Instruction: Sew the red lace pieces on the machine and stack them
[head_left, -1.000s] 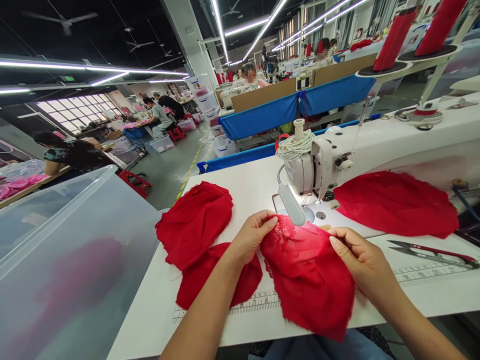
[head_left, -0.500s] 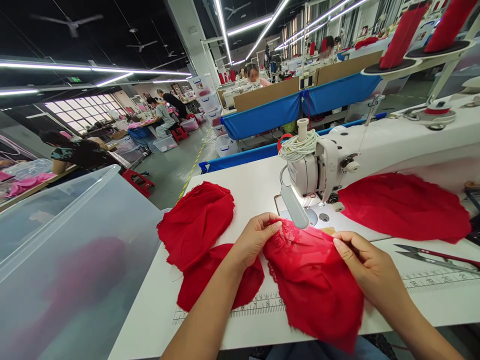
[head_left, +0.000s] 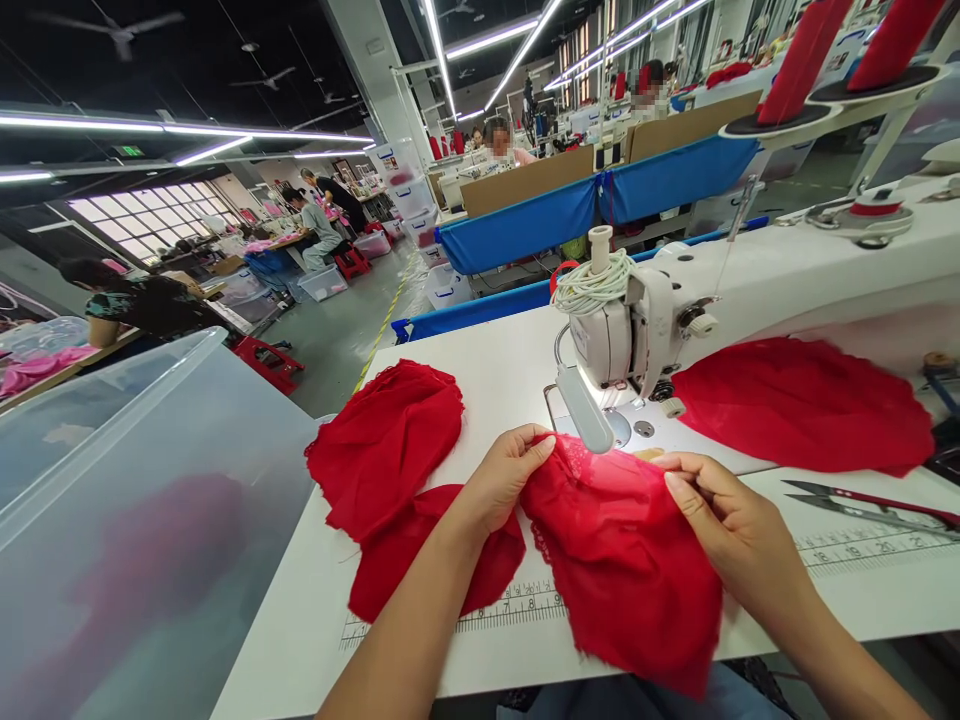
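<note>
My left hand [head_left: 511,478] pinches the upper left corner of a red lace-edged fabric piece [head_left: 626,570]. At its upper right edge, my right hand [head_left: 724,515] grips the same piece between thumb and fingers. The top edge is stretched between both hands, just in front of the white sewing machine [head_left: 626,325], and the rest hangs toward the table's front edge. Another red fabric piece [head_left: 390,430] lies on the table to the left, partly behind my left forearm. More red fabric [head_left: 810,405] rests under the machine arm.
Thread snips [head_left: 877,505] lie right of my right hand, above a printed ruler scale [head_left: 840,555] on the white table [head_left: 277,620]. A clear plastic bin [head_left: 150,520] with reddish contents stands at the left. Red thread cones [head_left: 806,65] stand at upper right. Other people sit farther back.
The view has shifted slightly. Both hands keep their hold on the red piece, whose lace near the left hand now shows less, with the top edge turned a little.
</note>
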